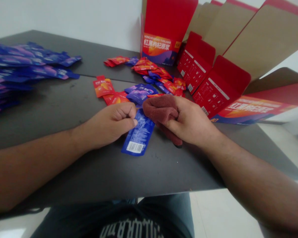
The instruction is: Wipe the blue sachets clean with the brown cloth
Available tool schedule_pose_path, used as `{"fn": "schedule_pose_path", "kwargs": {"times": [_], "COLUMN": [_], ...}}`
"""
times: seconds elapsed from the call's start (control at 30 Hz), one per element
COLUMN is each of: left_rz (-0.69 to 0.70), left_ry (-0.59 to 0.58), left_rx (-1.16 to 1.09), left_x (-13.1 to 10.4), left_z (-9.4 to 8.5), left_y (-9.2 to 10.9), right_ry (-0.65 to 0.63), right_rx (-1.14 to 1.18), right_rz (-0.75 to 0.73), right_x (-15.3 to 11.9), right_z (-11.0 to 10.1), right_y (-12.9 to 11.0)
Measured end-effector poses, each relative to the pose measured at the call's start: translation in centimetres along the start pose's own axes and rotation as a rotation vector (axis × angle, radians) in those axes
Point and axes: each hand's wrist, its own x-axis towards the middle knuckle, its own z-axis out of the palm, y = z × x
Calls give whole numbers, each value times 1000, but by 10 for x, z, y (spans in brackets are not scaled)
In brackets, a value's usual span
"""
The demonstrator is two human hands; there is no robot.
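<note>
A blue sachet (139,132) hangs just over the dark table, its printed back and white barcode facing me. My left hand (119,120) pinches it near its upper left edge, fingers curled in. Bunched in my right hand (188,119) is a brown cloth (161,110), gripped between thumb and fingers. The cloth lies against the sachet's upper right side and covers its top corner. Just beyond both hands are more blue sachets (140,92) and an orange-red sachet (103,86).
A large heap of blue sachets (27,66) fills the left side of the table (89,172). Mixed red and blue sachets (161,76) lie at the back centre. An upright red carton (161,39) stands behind them, with several open cartons (218,86) to the right.
</note>
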Motion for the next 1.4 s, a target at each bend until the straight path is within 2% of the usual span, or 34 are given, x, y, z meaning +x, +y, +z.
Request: {"fn": "schedule_pose_path", "kwargs": {"times": [0.1,0.2,0.33,0.4,0.53,0.73,0.9,1.07,1.27,1.4], "left_rz": [-1,-39,-81,-81,-69,-78,-109,-82,-57,-92], "left_ry": [26,36,10,17,52,99,131,174,205,190], "left_rx": [-39,-190,-310,-291,-242,-262,-135,-170,-128,-298], "left_x": [2,5,5,5,4,2,1,3,2,2], "left_z": [2,5,7,7,6,8,7,9,9,12], "left_y": [-7,-14,-14,-12,-8,-7,-5,-4,-2,-5], "right_ry": [-29,-112,-49,-71,-215,-104,-279,-186,-246,-102], "right_rx": [6,-18,-70,-69,-67,-137,-105,-160,-124,-118], "right_rz": [-39,-134,-72,-82,-237,-181,-352,-243,-392,-266], "right_x": [-2,-3,-3,-4,-9,-13,-17,-18,-19,-16], "right_z": [3,6,6,6,10,13,14,15,19,18], "right_y": [-1,-1,0,-1,-7,-12,-22,-25,-27,-16]}}
